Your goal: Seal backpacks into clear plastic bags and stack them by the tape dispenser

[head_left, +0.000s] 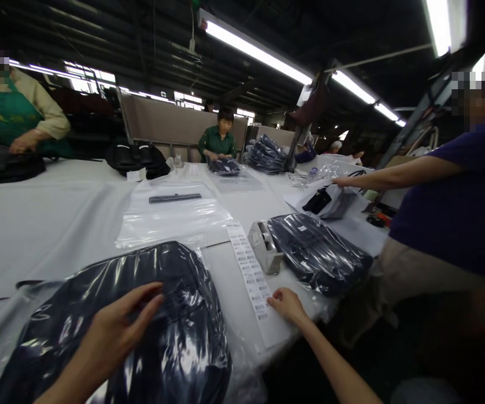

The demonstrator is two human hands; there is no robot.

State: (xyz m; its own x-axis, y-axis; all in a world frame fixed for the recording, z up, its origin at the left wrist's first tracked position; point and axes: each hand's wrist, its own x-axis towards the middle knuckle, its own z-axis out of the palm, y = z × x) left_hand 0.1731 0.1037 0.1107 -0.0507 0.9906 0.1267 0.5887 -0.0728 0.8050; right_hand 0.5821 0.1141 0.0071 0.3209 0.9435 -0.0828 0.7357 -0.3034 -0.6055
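Observation:
A dark backpack in a clear plastic bag (175, 331) lies in front of me. Over it is my left hand (120, 325), its thumb and fingers apart and nothing visible between them. My right hand (287, 306) is at the right edge of a long white sheet of printed labels (248, 269). Its thumb and fingertips are drawn together on the sheet's edge; whether a single label is between them is hidden. A grey tape dispenser (264, 247) stands just beyond the sheet. Right of it lies another bagged dark backpack (320, 249).
Clear plastic bags (175, 216) lie flat on the white table (78, 207), a dark strip on top. Across the table, a co-worker in green (221, 140) handles a bagged item near a pile (266, 154). A person in purple (448, 207) stands close right; another in a green apron (7, 118), left.

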